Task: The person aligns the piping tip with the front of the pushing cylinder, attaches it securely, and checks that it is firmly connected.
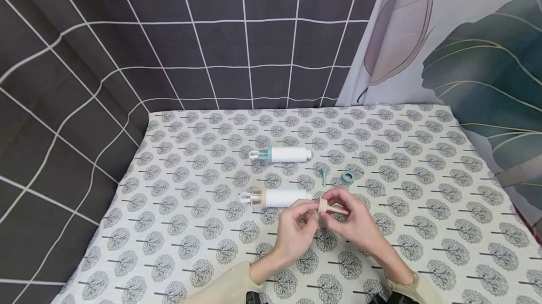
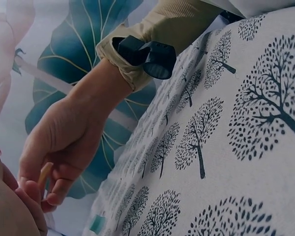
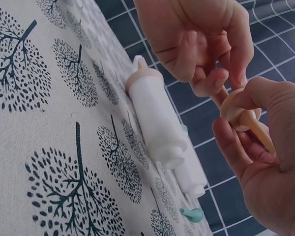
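Between the two hands, over the patterned cloth, is a beige ring cap (image 1: 323, 205) with a long tapered beige nozzle (image 3: 257, 132) sticking out of it toward the right. My right hand (image 1: 353, 214) pinches the cap between thumb and fingers, the nozzle pointing into its palm. From the other side my left hand (image 1: 295, 228) holds the cap's rim with bent fingers and thumb. Just behind the left hand lies a white-barrelled dough press (image 1: 283, 198) with a beige collar and clear handle, its right end partly hidden by the fingers.
Farther back lies a second white press (image 1: 290, 154) with a teal collar. Right of it are a small teal nozzle (image 1: 324, 175) and a teal ring cap (image 1: 347, 178). A dark gridded curtain (image 1: 220, 45) hangs behind the tree-print tablecloth (image 1: 169, 228).
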{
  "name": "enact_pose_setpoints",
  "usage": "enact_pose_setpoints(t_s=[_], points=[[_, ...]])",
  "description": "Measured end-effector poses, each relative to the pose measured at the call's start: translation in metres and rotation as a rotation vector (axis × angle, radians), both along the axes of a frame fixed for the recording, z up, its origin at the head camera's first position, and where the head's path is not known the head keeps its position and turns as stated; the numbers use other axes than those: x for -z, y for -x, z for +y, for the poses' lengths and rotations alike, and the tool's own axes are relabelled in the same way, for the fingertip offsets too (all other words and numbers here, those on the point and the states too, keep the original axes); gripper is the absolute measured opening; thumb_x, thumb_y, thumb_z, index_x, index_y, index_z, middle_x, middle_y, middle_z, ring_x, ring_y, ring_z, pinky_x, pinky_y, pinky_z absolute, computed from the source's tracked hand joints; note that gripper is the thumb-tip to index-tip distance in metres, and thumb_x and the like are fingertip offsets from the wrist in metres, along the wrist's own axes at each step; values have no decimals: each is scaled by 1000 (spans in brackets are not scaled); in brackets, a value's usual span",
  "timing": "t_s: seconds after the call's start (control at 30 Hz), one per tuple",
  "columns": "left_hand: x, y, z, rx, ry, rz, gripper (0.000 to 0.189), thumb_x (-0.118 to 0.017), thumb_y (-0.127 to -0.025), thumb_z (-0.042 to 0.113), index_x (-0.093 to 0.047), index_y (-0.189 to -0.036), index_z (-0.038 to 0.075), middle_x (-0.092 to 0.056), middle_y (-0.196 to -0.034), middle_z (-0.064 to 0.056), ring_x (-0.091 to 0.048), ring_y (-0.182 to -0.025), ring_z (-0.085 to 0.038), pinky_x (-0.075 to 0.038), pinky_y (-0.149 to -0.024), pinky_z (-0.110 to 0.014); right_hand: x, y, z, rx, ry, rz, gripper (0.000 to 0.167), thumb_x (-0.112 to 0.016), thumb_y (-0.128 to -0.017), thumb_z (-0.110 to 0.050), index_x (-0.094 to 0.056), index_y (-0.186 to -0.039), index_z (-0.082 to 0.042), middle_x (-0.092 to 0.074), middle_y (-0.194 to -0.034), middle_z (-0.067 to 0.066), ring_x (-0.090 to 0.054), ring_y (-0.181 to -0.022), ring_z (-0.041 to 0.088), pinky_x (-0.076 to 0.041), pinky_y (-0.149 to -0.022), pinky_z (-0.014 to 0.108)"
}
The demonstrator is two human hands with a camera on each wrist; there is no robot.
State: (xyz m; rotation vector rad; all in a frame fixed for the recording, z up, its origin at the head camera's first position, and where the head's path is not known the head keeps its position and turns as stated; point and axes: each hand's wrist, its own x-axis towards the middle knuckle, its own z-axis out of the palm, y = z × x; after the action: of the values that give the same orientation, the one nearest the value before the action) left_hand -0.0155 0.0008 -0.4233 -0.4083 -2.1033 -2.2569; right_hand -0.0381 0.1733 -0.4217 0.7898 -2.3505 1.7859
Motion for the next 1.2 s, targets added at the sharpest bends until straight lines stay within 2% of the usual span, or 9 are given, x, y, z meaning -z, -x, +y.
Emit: enact_pose_setpoints(t_s=[0.2, 0.3, 0.47, 0.63, 0.93, 1.03, 1.17, 1.2], points=[[-1, 0, -1, 10, 27, 1, 27, -57, -85, -13, -70, -109, -8, -68, -108, -17, -57, -77, -7, -41, -50, -11, 0, 0, 0, 4, 5, 14, 38, -72, -77, 16, -59, -110, 2, -67, -92, 11, -67, -80, 15, -60, -68, 32], [-1, 0, -2, 22, 17, -18, 29, -55, -86, -13, -69, -111, -8, -68, -100, -20, -56, -67, -7, -38, -46, -11, 1, 0, 0, 9, 12, 5, 38, -72, -77, 16, -59, -110, 1, -67, -93, 10, -66, -80, 15, -60, -68, 34], [-2, 0, -5, 59, -31, -31, 31, -51, -87, -14, -65, -114, -11, -65, -82, -31, -42, -44, -1, -30, -37, -12, 2, 0, 0, 24, 8, -4, 39, -72, -77, 17, -60, -110, 1, -67, -93, 10, -66, -81, 15, -60, -69, 34], [-2, 0, -6, 66, -40, -1, 31, -50, -86, -15, -63, -115, -14, -63, -78, -33, -41, -43, 1, -27, -36, -13, 3, 0, 0, 19, 16, -12, 37, -71, -78, 15, -59, -111, 2, -66, -92, 10, -66, -81, 16, -60, -71, 33], [-1, 1, -7, 58, -31, 19, 30, -50, -86, -15, -63, -114, -15, -64, -77, -33, -48, -45, -6, -28, -35, -15, 4, 1, 0, -5, 69, -13, 39, -70, -77, 19, -59, -112, 4, -65, -93, 13, -64, -83, 15, -56, -74, 23], [-1, 1, -7, 36, -21, 34, 31, -50, -85, -16, -64, -113, -14, -65, -75, -31, -55, -47, -14, -30, -36, -14, 5, 2, 0, -44, 125, -27, 41, -67, -77, 23, -58, -114, 7, -63, -96, 17, -64, -87, 15, -57, -78, 25], [1, 2, -7, 12, -17, 60, 31, -51, -85, -16, -65, -112, -12, -65, -75, -29, -64, -55, -34, -35, -36, -15, 6, 3, 0, -86, 191, -47, 42, -64, -77, 26, -55, -115, 10, -61, -99, 21, -64, -91, 17, -57, -81, 29], [1, 2, -8, 7, -18, 61, 31, -51, -84, -16, -66, -112, -11, -66, -77, -28, -63, -54, -33, -35, -35, -16, 7, 3, 0, -87, 193, -51, 43, -64, -77, 26, -55, -115, 10, -61, -100, 21, -65, -92, 17, -56, -83, 29]])
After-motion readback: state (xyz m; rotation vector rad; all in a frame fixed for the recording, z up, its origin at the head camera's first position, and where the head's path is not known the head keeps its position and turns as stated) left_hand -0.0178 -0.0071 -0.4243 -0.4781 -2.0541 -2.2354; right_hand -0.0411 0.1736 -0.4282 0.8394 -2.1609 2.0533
